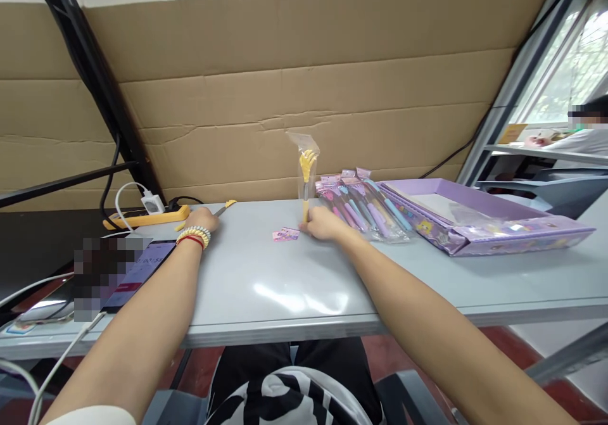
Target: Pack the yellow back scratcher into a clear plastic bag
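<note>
My right hand (323, 223) is closed on the lower end of a small yellow back scratcher (308, 165) with a hand-shaped head. It stands upright inside a clear plastic sleeve (301, 141). At the left, my left hand (202, 220) is closed around a second yellow back scratcher (230, 204), whose metal rod and yellow head stick out to the right. Its fingers are mostly hidden from view. Two or so pink printed cards (285, 234) lie on the table near my right hand. Several pink, purple and blue back scratchers in clear sleeves (365, 206) lie just beyond it.
On the right of the grey table (266, 320) sits an open purple box (479, 219). Phones (142, 273) with white cables and a yellow power strip (142, 218) occupy the left. Cardboard (308, 95) walls the back. Another person (584, 137) sits at far right.
</note>
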The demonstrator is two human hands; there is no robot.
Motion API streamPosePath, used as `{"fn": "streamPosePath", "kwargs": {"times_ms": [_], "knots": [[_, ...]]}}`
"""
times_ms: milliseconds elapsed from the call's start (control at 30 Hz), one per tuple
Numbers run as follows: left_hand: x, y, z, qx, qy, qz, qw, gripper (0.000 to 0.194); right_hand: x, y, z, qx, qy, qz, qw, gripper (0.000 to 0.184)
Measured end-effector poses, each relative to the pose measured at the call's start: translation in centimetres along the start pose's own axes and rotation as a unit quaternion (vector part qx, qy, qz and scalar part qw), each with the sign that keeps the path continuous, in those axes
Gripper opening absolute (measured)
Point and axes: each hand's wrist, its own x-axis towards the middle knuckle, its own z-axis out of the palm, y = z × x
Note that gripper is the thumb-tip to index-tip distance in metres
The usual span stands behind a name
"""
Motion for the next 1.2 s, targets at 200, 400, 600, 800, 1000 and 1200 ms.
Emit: {"fn": "streamPosePath", "kwargs": {"times_ms": [200, 400, 600, 800, 1000, 1200], "knots": [[-0.3, 1.1, 0.0, -0.034, -0.040, 0.009, 0.999, 0.039, 0.1, 0.1, 0.1, 0.005, -0.013, 0.002, 1.000, 0.025], [-1.0, 1.9, -0.6, -0.061, -0.045, 0.042, 0.996, 0.038, 0.1, 0.5, -0.1, 0.012, -0.013, 0.009, 1.000, 0.022], [-1.7, 2.3, -1.2, -0.093, -0.045, 0.075, 0.992, 0.047, 0.1, 1.1, -0.2, 0.025, -0.001, 0.012, 1.000, 0.020], [-1.9, 2.7, -0.9, -0.094, -0.064, 0.132, 0.985, 0.043, 0.1, 1.2, -0.2, 0.027, -0.007, 0.014, 1.000, 0.021], [-2.3, 3.3, -0.5, -0.049, -0.097, 0.163, 0.981, 0.036, 0.1, 1.0, -0.3, 0.023, -0.010, 0.008, 1.000, 0.025], [-3.6, 4.6, -1.3, -0.014, -0.129, 0.162, 0.978, 0.038, -0.2, 0.7, -0.4, 0.027, -0.012, 0.007, 1.000, 0.025]]}}
